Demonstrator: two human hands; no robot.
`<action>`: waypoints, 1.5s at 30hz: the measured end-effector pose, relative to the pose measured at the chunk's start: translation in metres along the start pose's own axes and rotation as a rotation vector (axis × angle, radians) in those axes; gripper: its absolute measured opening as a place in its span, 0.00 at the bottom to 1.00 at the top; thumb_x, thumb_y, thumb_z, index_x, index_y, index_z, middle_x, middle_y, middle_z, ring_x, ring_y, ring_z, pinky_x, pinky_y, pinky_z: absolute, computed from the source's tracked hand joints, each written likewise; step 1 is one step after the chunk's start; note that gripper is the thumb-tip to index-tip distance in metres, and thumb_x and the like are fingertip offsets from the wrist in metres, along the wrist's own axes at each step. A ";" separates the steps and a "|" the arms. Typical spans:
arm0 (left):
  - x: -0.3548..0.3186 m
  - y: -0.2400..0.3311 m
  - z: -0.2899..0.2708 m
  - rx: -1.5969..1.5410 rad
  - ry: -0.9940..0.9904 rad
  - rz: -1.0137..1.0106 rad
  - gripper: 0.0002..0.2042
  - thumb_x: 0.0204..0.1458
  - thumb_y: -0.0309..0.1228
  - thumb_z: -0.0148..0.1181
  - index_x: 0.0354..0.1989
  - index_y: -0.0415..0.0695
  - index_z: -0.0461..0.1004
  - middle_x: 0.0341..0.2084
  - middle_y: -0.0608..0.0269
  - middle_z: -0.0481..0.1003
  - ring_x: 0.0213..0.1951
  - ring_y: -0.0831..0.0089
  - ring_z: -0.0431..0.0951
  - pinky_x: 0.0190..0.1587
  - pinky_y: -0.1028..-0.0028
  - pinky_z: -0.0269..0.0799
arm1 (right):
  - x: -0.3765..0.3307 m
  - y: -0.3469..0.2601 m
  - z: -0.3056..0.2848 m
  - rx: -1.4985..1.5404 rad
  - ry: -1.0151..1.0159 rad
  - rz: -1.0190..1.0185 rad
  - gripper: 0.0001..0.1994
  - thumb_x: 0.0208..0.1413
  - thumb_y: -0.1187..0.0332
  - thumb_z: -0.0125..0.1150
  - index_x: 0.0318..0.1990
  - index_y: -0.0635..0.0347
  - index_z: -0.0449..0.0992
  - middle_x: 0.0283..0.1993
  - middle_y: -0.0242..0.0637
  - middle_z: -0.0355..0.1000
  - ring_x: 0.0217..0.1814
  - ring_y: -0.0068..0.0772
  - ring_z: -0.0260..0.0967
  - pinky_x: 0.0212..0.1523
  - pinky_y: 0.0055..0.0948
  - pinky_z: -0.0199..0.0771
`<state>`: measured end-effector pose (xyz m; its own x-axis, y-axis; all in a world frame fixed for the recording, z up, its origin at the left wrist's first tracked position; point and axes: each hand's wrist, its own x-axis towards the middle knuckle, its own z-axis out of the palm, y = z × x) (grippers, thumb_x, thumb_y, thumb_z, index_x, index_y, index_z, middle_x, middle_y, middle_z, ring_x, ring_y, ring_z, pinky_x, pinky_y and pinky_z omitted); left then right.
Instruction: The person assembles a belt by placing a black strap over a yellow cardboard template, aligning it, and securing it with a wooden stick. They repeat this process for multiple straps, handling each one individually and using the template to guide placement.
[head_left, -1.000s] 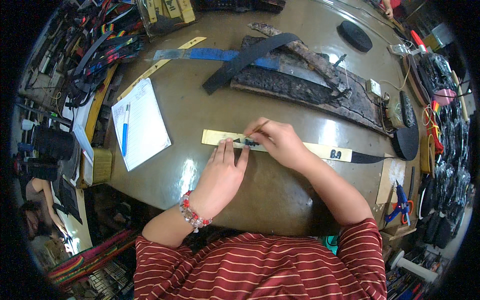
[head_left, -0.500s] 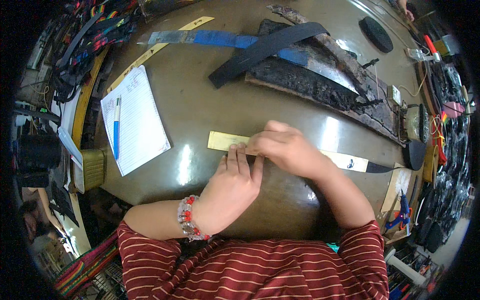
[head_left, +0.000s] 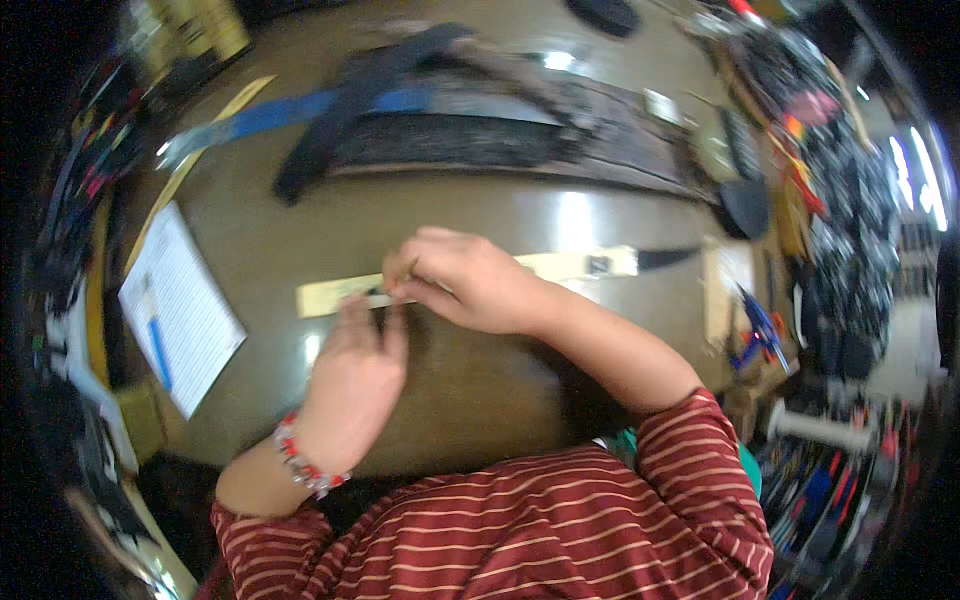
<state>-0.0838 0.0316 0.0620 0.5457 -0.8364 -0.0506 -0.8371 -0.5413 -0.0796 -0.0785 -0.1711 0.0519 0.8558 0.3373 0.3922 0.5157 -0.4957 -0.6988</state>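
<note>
A long pale-yellow strip [head_left: 560, 266] lies crosswise on the table in front of me, with a black band [head_left: 670, 257] running out from its right end. My left hand [head_left: 358, 385], with a red and clear beaded bracelet at its wrist, lays its stretched fingers on the strip's front edge near the left end. Just beside those fingertips, my right hand [head_left: 460, 283] is closed in a pinch over the strip. A small dark bit shows between the two hands. Blur and the fingers hide what the right hand pinches.
A lined notepad [head_left: 190, 325] with a blue pen [head_left: 160, 352] lies left. Beyond are a wide black strap [head_left: 325, 135], a blue-grey strip [head_left: 275, 115] and a dark, scorched-looking board [head_left: 640, 172]. At right are a pale board [head_left: 716, 300], a blue glue gun [head_left: 762, 332] and a black roll [head_left: 744, 208].
The whole view has turned and shifted, so the table's things appear farther left and higher, and blurred. Both hands stay at the strip, the right one still pinching beside the left fingertips.
</note>
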 end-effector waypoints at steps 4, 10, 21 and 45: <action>0.001 -0.002 -0.004 -0.013 -0.074 0.007 0.24 0.47 0.22 0.46 0.57 0.37 0.63 0.49 0.34 0.66 0.51 0.50 0.71 0.50 0.64 0.71 | -0.094 -0.003 -0.083 -0.254 0.548 0.425 0.12 0.45 0.85 0.56 0.37 0.60 0.70 0.37 0.35 0.74 0.36 0.25 0.71 0.37 0.24 0.71; -0.002 0.000 -0.001 0.033 -0.053 0.034 0.25 0.46 0.23 0.49 0.57 0.35 0.62 0.50 0.32 0.66 0.52 0.50 0.70 0.50 0.66 0.70 | -0.247 0.017 -0.171 -0.854 1.064 0.912 0.05 0.56 0.75 0.51 0.39 0.63 0.66 0.31 0.41 0.75 0.32 0.31 0.75 0.30 0.26 0.71; -0.001 0.000 -0.005 0.004 -0.070 0.009 0.24 0.48 0.23 0.47 0.57 0.37 0.62 0.50 0.34 0.66 0.52 0.53 0.71 0.50 0.66 0.70 | -0.260 0.024 -0.162 -0.942 0.898 1.000 0.05 0.56 0.71 0.51 0.38 0.60 0.66 0.31 0.47 0.73 0.36 0.50 0.73 0.35 0.40 0.69; -0.004 0.005 0.006 0.028 -0.054 -0.015 0.24 0.50 0.25 0.43 0.58 0.34 0.60 0.51 0.27 0.63 0.53 0.45 0.68 0.50 0.63 0.71 | -0.101 -0.011 -0.090 -0.358 0.726 0.511 0.02 0.56 0.79 0.51 0.36 0.64 0.69 0.33 0.35 0.72 0.33 0.22 0.69 0.37 0.24 0.70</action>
<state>-0.0902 0.0326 0.0557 0.5605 -0.8217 -0.1032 -0.8275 -0.5508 -0.1086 -0.1671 -0.2719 0.0736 0.7355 -0.5067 0.4498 -0.0484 -0.7014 -0.7111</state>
